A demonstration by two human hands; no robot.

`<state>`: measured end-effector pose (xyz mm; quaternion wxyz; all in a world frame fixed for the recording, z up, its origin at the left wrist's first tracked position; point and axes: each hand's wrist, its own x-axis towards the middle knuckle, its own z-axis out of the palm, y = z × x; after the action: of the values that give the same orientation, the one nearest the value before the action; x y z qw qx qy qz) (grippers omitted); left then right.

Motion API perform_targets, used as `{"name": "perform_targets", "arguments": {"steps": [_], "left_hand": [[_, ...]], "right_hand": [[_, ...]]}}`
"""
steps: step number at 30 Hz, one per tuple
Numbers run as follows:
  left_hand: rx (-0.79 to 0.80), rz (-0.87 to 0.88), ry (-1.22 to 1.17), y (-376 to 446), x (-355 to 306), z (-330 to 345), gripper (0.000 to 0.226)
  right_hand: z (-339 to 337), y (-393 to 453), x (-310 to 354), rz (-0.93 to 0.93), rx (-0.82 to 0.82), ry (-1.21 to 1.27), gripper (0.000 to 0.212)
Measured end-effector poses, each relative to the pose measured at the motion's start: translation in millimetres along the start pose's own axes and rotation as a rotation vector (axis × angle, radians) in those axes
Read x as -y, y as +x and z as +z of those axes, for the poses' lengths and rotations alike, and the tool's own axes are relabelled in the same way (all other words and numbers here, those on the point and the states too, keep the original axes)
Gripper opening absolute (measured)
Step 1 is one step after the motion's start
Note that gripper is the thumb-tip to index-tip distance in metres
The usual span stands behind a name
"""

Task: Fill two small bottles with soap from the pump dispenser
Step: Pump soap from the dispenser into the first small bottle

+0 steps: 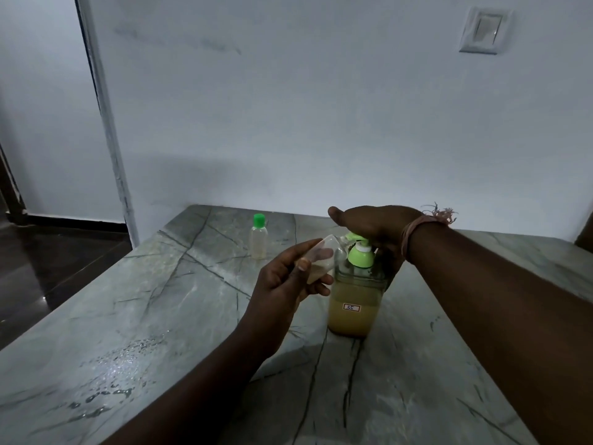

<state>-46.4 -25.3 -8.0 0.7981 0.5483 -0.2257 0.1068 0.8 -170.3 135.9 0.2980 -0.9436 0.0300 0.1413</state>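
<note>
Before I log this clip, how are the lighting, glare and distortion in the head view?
Head view: dim, bluish light overall; specular glare on the marble table at lower left; wide-angle bending of the wall edge on the left; the small bottle in the left hand is slightly soft, yet the pump dispenser label stays legible under the right hand.

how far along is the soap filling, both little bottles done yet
One looks done: the capped small bottle stands on the counter with soap inside and its green cap on. The second is in hand: the left hand holds the open small bottle tilted at the spout while the right hand presses the pump dispenser. It holds only a little soap. Left: fill and cap it; its cap isn't visible.
</note>
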Motion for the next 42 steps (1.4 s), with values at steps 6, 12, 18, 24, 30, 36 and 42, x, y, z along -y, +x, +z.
{"name": "perform_targets", "arguments": {"steps": [6,12,18,24,30,36,42], "left_hand": [[-0.003,-0.011,-0.009,2,-2,1,0.039],[0.001,-0.018,-0.005,0,1,-1,0.041],[0.006,-0.02,-0.009,-1,-2,3,0.04],[-0.014,-0.03,-0.024,-1,2,3,0.041],[-0.004,-0.029,0.01,-2,-3,3,0.041],[-0.003,-0.043,-0.009,0,-2,1,0.04],[-0.004,-0.041,-0.015,-2,-3,1,0.038]], "right_hand": [[0,2,2,-0.033,-0.029,-0.093,0.055],[3,2,2,-0.098,-0.079,-0.17,0.064],[-3,-4,3,0.143,0.113,0.088,0.086],[2,-1,3,-0.078,-0.102,-0.217,0.063],[-1,-5,3,0.09,0.093,0.093,0.081],[1,-5,5,-0.138,-0.09,-0.291,0.059],[-2,-6,2,-0.009,0.018,-0.058,0.074]]}}
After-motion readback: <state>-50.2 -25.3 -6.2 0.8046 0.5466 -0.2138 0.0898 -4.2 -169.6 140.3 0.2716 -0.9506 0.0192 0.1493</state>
